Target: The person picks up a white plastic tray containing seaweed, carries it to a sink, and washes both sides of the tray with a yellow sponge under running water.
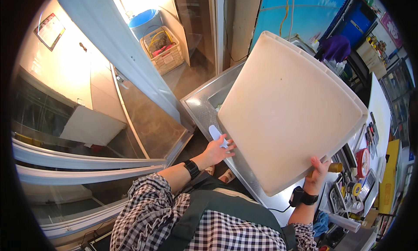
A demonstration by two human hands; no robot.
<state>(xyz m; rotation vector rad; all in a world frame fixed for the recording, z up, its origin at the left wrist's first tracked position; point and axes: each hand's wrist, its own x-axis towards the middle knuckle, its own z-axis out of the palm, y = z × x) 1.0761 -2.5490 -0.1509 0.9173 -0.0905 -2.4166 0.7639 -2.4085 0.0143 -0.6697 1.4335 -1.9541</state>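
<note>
A large off-white plastic tub [287, 110] is tipped over the stainless steel sink counter [204, 102], its flat underside towards me. My right hand [318, 172] grips the tub's near right edge, thumb on the underside. A brownish-yellow cylinder [335, 167] shows beside that hand; whether the hand touches it I cannot tell. A white plastic scraper [214, 132] is held in my left hand [219, 149], its blade pointing away from me. The fingers of that hand are spread close to the tub's left edge; contact is unclear. Most of the sink basin [215, 102] is hidden by the tub.
Several knives [371, 133] lie on the right-hand worktop, near a red round object [362, 162] and a roll of tape [353, 189]. To my left stands a glazed sliding door frame [130, 51]. Beyond are a plastic basket [163, 51] and a blue bucket [145, 20].
</note>
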